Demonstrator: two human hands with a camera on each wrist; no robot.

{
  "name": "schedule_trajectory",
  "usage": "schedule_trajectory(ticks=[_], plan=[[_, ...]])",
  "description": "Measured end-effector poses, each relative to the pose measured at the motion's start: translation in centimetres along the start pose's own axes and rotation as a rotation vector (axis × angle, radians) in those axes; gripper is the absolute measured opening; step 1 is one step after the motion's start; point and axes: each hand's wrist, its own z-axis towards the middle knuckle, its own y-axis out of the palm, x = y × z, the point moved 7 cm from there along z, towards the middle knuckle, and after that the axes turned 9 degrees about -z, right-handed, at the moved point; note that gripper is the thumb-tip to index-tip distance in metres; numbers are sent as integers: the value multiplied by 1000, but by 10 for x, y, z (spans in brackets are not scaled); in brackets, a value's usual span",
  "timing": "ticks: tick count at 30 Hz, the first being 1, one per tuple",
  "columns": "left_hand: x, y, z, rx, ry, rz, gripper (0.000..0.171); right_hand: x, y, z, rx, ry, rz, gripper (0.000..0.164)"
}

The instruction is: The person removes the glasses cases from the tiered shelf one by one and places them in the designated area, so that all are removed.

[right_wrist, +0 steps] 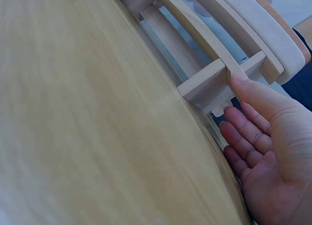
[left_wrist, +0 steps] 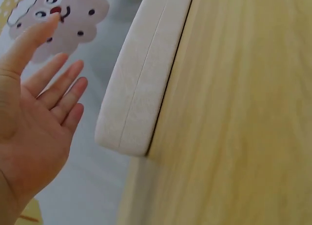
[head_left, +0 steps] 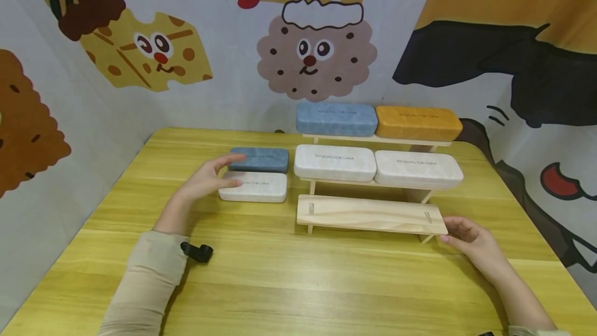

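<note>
My left hand [head_left: 207, 178] reaches over the left ends of a blue case [head_left: 263, 161] and a white case [head_left: 261, 191], with thumb and fingers spread. The left wrist view shows its palm and extended fingers beside the pale case [left_wrist: 139, 83]. My right hand [head_left: 475, 245] is at the right end of the low front step [head_left: 368, 214] of a wooden display stand. In the right wrist view, the thumb [right_wrist: 258, 95] touches the corner of the board, while the other fingers lie loosely bent beside the step's leg [right_wrist: 207, 88].
Two white cases [head_left: 333, 162] stand side by side on the middle step. On the top step are a blue case [head_left: 336, 118] and an orange case [head_left: 420, 123]. A wall with cartoon figures [head_left: 317, 61] rises behind the wooden table [head_left: 280, 284].
</note>
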Motion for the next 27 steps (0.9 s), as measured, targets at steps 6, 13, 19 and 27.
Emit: schedule_trajectory(ticks=[6, 13, 19, 27], plan=[[20, 12, 5, 11, 30, 4, 59, 0, 1, -1, -2, -4, 0, 35], [43, 29, 8, 21, 74, -16, 60, 0, 1, 0, -6, -6, -2, 35], [59, 45, 13, 26, 121, 6, 65, -1, 1, 0, -2, -2, -13, 36], [66, 61, 22, 73, 123, 20, 69, -1, 1, 0, -7, 15, -19, 35]])
